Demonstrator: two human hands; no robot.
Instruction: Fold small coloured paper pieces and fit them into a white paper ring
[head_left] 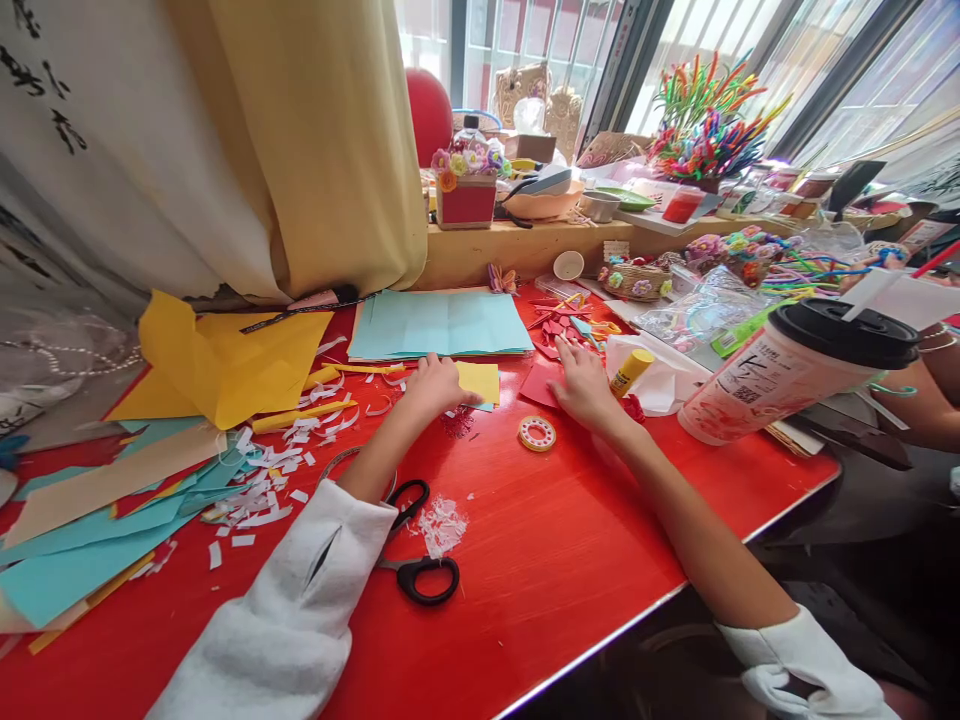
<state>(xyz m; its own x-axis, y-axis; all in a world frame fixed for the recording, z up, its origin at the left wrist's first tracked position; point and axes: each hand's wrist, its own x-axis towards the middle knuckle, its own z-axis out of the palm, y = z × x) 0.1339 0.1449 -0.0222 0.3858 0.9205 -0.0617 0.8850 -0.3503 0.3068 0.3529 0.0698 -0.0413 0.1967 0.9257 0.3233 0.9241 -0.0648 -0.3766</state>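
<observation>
My left hand (439, 388) rests at the left end of a small yellow paper piece (480, 381), which lies over a bit of blue paper. Its thumb points right onto the yellow piece, and how tightly the fingers press is hard to make out. My right hand (583, 383) is spread over a small red paper piece (538, 385), fingers apart. Between the hands and a little nearer lies a round tape roll (536, 433). A yellow glue stick (631, 371) is just right of my right hand. Black-handled scissors (427, 580) lie open below my left hand.
Blue sheets (442, 323) are stacked behind the hands. Yellow paper (232, 360), coloured sheets (97, 540) and white scraps (262, 485) cover the left. A large lidded cup (787, 375) stands right. Another person's arm (919, 400) shows at the right edge.
</observation>
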